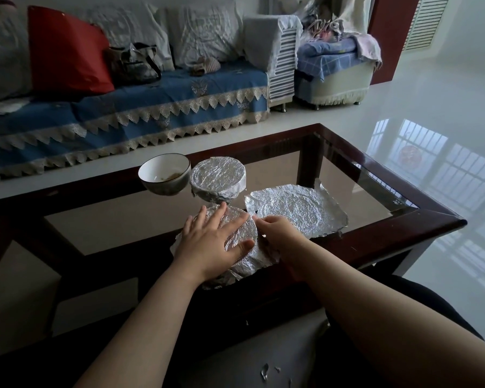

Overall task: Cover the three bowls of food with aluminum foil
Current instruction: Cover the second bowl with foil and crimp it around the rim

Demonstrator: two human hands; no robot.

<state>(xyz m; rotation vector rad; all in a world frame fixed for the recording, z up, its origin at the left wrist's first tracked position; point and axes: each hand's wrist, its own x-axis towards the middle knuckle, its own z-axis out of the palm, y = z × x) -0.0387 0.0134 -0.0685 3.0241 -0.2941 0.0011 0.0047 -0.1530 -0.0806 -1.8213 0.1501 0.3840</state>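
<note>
Near bowl (242, 233) sits at the counter's (431, 219) front edge, foil draped over it, upright, mouth up, round so no real long axis. Left hand (210, 242) lies flat on the foil top, fingers straight and spread, pressing it down. Right hand (277, 226) is at the bowl's right rim, fingers curled, seems to pinch the foil edge there; exact contact hard to tell. Step in hand looks like crimping bowl 2's cover. To do it well: keep the left palm steady as an anchor so the sheet does not slide, work the right hand round the rim in small tucks, fold skirt down and under the lip, avoid tearing at creases. Loose foil still flares at the front left and bottom, so that side needs tucking too. Far bowl (218, 179) is already wrapped tight, upright. Open bowl (164, 175) stands just left of it, uncovered, some food inside. Spare sheet (297, 210) lies flat right of the near bowl, long side running roughly left-right, with a round imprint in it. Judged about 2 of 3 nearly done.
</note>
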